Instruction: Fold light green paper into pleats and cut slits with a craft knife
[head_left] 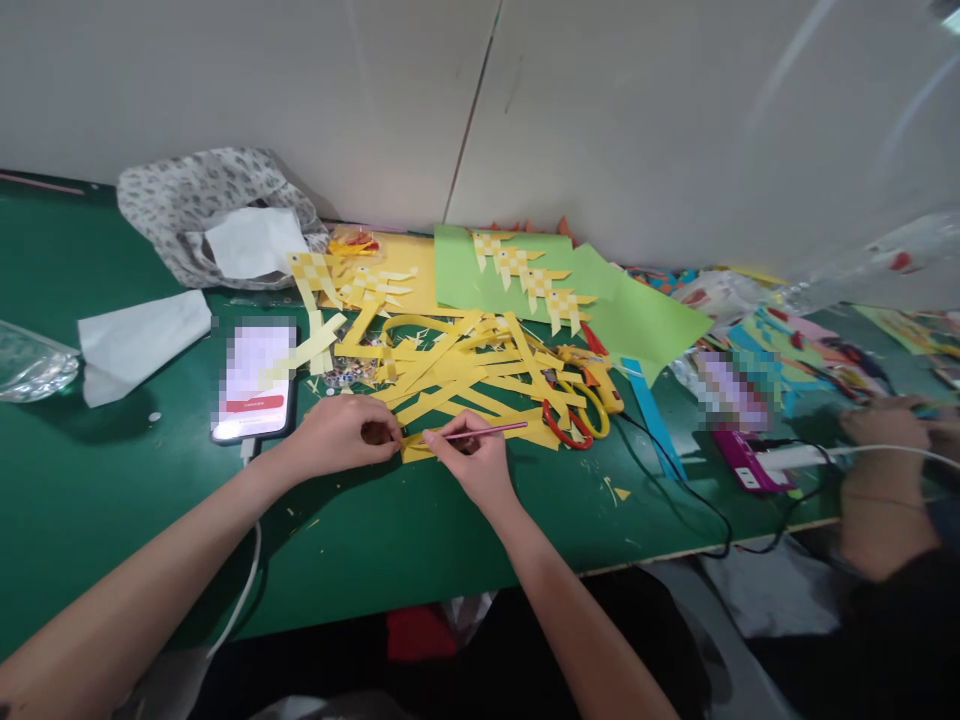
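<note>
1. A pale wall point(300, 90) backs a green worktable point(360, 560) strewn with yellow paper strips point(442, 375).
2. The left hand point(341, 435), fingers curled, pinches the left end of a yellow paper piece point(417, 453) lying between both hands.
3. The right hand point(476, 455), thumb and fingers together, grips a slim purple stick point(499, 430) pointing rightward.

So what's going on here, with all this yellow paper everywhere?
A person sits at a green table working on a small piece of yellow paper. The left hand pinches one end; the right hand holds a slim pinkish stick with its fingertips at the paper. Loose yellow strips lie heaped just beyond. Four checkered paper fish rest in a row on green paper. Another person's hand, blurred, is at the far right.
</note>
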